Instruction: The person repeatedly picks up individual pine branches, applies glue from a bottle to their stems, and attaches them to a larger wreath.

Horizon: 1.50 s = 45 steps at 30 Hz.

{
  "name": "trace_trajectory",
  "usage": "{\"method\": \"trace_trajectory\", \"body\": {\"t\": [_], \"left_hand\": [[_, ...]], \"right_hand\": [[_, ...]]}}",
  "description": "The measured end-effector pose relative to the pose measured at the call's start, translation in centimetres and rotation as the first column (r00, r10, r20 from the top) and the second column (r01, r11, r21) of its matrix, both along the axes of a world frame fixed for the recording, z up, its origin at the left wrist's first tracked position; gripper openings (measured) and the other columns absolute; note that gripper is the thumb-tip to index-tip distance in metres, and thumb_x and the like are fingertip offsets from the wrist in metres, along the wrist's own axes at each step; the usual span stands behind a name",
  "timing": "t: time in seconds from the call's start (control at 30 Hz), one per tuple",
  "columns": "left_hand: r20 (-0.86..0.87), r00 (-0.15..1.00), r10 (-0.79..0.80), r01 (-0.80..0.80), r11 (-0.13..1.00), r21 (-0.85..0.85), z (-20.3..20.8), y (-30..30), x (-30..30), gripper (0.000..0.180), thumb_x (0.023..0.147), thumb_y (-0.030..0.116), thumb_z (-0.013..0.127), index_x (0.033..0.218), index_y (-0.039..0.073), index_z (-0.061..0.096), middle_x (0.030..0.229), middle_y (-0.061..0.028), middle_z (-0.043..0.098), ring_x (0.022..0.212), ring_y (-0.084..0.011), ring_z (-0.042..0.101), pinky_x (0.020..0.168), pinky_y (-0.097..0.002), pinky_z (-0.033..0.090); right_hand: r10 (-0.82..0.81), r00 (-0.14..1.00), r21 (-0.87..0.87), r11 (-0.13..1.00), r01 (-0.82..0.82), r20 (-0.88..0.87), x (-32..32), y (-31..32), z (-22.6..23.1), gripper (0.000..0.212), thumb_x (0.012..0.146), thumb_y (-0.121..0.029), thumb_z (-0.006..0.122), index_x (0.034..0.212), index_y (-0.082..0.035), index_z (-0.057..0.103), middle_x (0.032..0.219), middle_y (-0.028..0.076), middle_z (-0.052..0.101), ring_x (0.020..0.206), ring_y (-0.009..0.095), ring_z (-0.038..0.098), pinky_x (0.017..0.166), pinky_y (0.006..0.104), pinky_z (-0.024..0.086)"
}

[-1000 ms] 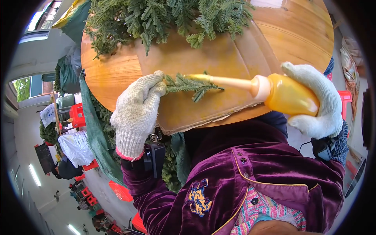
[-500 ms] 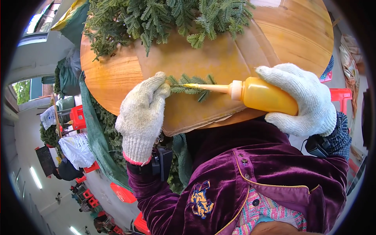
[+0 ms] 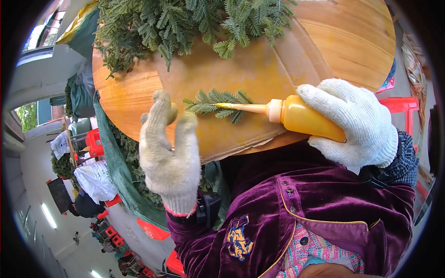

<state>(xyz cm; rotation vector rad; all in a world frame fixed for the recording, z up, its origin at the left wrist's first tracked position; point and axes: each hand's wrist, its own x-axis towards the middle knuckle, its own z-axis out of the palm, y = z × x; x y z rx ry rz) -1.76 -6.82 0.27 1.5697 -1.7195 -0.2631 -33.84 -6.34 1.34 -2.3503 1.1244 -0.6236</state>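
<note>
In a white knit glove, my right hand (image 3: 354, 123) wraps round a yellow squeeze bottle (image 3: 308, 118) that lies nearly level, its long nozzle toward the left. The nozzle's yellow-coated tip reaches over a small green fir sprig (image 3: 222, 102). That sprig rests on a stained brown cardboard sheet (image 3: 250, 69). My left hand (image 3: 169, 148), gloved too and slightly blurred, is raised left of the sprig with thumb and fingers apart. Nothing shows between them, and the sprig's stem end lies just beyond the fingertips.
A thick pile of fir branches (image 3: 185, 23) covers the far side of the round wooden table (image 3: 352, 32). Green netting (image 3: 116, 167) with more branches stands at the left. Red stools (image 3: 401, 113) are on both sides; white bags (image 3: 95, 178) lie farther left.
My left hand has let go of the sprig's stem, opened and drawn back toward me. The sprig now lies on the cardboard. My right hand and the bottle have shifted slightly.
</note>
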Motion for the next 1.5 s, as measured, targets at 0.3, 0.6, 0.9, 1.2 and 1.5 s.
{"method": "trace_trajectory", "body": {"t": [0.3,0.6,0.9,1.2,1.5], "left_hand": [[0.187,0.982,-0.024,-0.023,0.969,0.246,-0.5,0.8,-2.4,0.083,0.081,0.026,0.088,0.148,-0.004,0.049,0.130,-0.0196,0.069,0.115,-0.0360,0.066,0.117,-0.0552,0.036],[0.274,0.957,-0.096,0.059,0.988,0.142,-1.9,1.2,-2.1,0.081,0.084,0.027,0.086,0.148,-0.005,0.048,0.148,-0.0222,0.057,0.131,-0.0385,0.059,0.120,-0.0583,0.031],[0.402,0.857,-0.323,0.302,0.946,0.115,-1.2,1.2,-1.0,0.056,0.076,0.015,0.084,0.124,-0.006,0.063,0.118,-0.0235,0.066,0.113,-0.0430,0.060,0.104,-0.0537,0.041],[0.452,0.817,-0.358,0.319,0.934,0.163,-0.7,1.0,-0.9,0.052,0.076,0.022,0.083,0.119,-0.002,0.066,0.120,-0.0230,0.062,0.114,-0.0423,0.057,0.102,-0.0535,0.041],[0.479,0.805,-0.350,0.324,0.936,0.138,-0.7,1.0,-0.9,0.050,0.075,0.022,0.083,0.117,0.000,0.068,0.119,-0.0222,0.060,0.111,-0.0411,0.056,0.099,-0.0530,0.041]], "right_hand": [[0.002,0.995,0.031,1.000,0.001,-0.099,0.3,0.2,0.6,0.082,0.065,-0.014,0.087,0.141,-0.002,0.057,0.110,0.020,0.063,0.094,0.040,0.066,0.081,0.0445,0.055],[0.028,0.980,0.139,0.990,0.000,-0.197,1.1,0.4,2.0,0.082,0.066,-0.013,0.086,0.141,-0.005,0.056,0.102,0.017,0.061,0.086,0.037,0.066,0.072,0.0442,0.054],[-0.009,0.963,0.133,0.990,0.046,-0.269,1.8,0.9,2.7,0.082,0.066,-0.012,0.086,0.143,-0.010,0.056,0.102,0.017,0.061,0.085,0.036,0.066,0.070,0.0441,0.054],[-0.010,0.963,0.048,0.999,0.024,-0.268,2.6,0.4,3.6,0.082,0.064,-0.010,0.084,0.142,-0.010,0.057,0.097,0.014,0.060,0.084,0.035,0.065,0.068,0.0443,0.053],[-0.039,0.932,-0.021,0.999,0.034,-0.360,2.3,-1.3,6.0,0.075,0.066,-0.013,0.083,0.138,-0.014,0.064,0.085,0.011,0.062,0.074,0.034,0.066,0.064,0.0435,0.052]]}}
